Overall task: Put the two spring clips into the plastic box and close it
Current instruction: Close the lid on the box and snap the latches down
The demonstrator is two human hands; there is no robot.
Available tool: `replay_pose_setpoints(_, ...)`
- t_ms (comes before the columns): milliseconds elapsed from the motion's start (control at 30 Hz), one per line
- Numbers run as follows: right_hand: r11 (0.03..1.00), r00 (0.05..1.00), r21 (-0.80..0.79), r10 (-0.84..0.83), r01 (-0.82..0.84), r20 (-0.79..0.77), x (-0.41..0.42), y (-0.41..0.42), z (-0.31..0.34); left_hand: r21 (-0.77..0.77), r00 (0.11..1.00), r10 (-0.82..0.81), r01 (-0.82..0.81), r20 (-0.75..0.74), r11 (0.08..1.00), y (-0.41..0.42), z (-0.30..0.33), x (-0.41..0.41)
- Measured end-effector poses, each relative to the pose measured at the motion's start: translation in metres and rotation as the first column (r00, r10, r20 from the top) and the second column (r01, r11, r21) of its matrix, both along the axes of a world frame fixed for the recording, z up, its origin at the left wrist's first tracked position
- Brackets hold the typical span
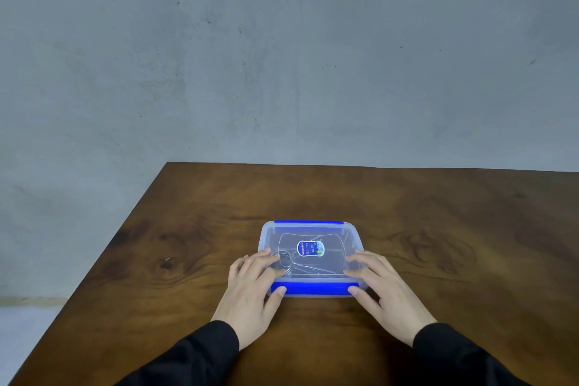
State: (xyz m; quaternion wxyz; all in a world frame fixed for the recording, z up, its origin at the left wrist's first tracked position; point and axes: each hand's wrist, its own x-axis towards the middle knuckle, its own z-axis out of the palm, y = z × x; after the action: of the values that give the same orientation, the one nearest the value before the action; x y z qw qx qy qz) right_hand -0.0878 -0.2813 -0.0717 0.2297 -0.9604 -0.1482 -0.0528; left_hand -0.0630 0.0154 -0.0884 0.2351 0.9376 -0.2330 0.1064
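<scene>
A clear plastic box (351, 236) with blue latches stands in the middle of the table, its lid on top with a small oval sticker. Through the lid I see wire spring clips (293, 262) lying inside. My left hand (253, 288) rests on the lid's near left corner, fingers flat on top and thumb against the near blue latch (315, 288). My right hand (379, 288) mirrors it on the near right corner, thumb on the same latch. The far blue latch (308, 222) lies along the back edge.
The wooden table (188, 244) ends at its far edge against a grey concrete wall (282, 56). Its left edge runs diagonally, with floor beyond. Black sleeves cover both forearms.
</scene>
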Motion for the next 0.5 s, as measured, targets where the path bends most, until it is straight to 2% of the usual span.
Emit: replay_pose_setpoints(500,1.0,1.0,-0.03,0.007,-0.007,0.01,0.0019,-0.0037,-0.0014,0.081,0.996,0.027,-0.034,0.088,0.996,-0.0005,-0.0059,-0.0007)
